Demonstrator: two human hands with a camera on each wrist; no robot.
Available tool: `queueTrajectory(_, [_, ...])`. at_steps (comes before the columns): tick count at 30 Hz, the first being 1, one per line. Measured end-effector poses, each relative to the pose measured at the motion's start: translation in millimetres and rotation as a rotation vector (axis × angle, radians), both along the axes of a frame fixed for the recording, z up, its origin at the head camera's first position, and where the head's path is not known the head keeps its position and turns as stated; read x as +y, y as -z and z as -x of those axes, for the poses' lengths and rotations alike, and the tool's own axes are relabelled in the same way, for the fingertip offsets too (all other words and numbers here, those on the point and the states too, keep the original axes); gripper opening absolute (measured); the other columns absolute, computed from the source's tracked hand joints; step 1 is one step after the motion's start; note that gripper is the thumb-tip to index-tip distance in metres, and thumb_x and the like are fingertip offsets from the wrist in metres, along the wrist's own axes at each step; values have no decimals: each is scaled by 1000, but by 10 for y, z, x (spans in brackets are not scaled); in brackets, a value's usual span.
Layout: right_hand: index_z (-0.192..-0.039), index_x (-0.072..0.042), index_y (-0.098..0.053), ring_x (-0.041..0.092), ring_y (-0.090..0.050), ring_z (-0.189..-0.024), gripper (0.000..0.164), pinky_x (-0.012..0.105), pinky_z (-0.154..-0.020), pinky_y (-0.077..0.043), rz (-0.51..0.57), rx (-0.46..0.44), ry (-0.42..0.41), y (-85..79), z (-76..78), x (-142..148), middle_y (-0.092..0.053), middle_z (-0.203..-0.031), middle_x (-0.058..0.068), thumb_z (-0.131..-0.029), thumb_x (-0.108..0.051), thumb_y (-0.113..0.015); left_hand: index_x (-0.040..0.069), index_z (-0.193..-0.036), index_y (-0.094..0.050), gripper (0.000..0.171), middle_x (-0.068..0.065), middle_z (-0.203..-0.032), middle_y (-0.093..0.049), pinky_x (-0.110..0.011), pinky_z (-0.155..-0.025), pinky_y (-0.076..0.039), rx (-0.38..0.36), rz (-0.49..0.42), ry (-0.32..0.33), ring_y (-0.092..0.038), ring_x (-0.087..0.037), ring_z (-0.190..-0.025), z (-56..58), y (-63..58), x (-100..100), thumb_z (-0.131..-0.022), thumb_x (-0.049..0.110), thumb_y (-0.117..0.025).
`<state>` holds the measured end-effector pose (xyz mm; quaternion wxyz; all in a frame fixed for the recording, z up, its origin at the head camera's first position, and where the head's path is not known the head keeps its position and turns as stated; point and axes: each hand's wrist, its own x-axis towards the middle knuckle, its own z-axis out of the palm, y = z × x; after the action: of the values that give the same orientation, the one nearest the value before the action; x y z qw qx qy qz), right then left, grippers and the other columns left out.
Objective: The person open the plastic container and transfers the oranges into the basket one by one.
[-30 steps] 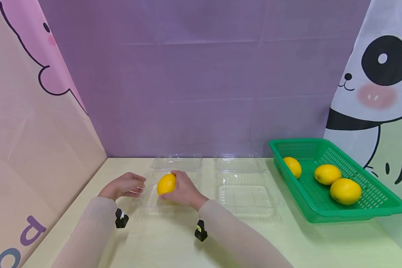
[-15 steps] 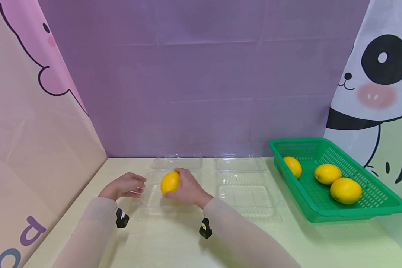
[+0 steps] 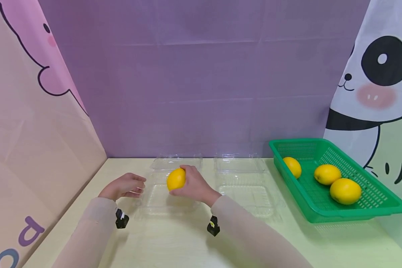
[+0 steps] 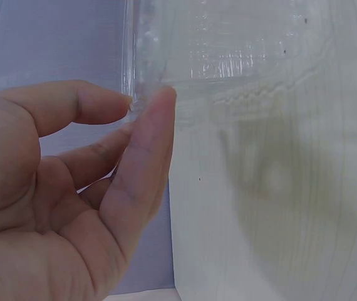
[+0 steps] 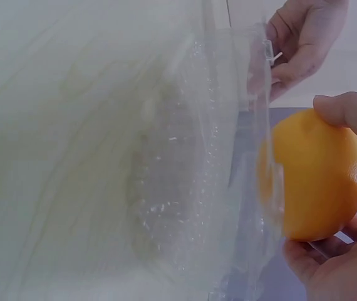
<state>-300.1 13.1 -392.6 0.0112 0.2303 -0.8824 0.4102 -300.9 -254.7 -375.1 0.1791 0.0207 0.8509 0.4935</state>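
Observation:
In the head view, my right hand (image 3: 195, 186) holds a yellow lemon (image 3: 176, 179) above the left clear plastic box (image 3: 160, 203). In the right wrist view, thumb and fingers grip that lemon (image 5: 316, 175) from opposite sides, and a clear plastic rim passes in front of it. My left hand (image 3: 127, 185) hovers by the left edge of the same box, its fingers loosely bent. Seen from the left wrist, the fingertips (image 4: 160, 103) come close to the clear plastic edge, with nothing plainly held; whether they touch it I cannot tell.
A second clear box (image 3: 246, 197) with its lid raised stands to the right. Beyond it, a green basket (image 3: 358, 214) holds several lemons, among them one lemon (image 3: 345, 191) at its front. A purple cloth wall (image 3: 207, 93) closes off the back of the table (image 3: 174, 242).
My right hand has moved to the right and slightly up and back over the left box, with the lemon still in its grip. The left hand has stayed put.

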Motion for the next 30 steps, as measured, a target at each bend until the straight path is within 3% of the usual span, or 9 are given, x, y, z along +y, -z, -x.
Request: queueTrajectory(30, [-147, 0, -38, 25, -53, -112, 91, 39, -93, -52, -37, 21, 0, -268, -45, 572, -46, -138, 14, -76, -29, -86, -18, -141, -39, 52, -29, -124, -56, -38, -85, -58, -7, 26, -19, -61, -28, -99, 4, -7, 0, -96, 5, -54])
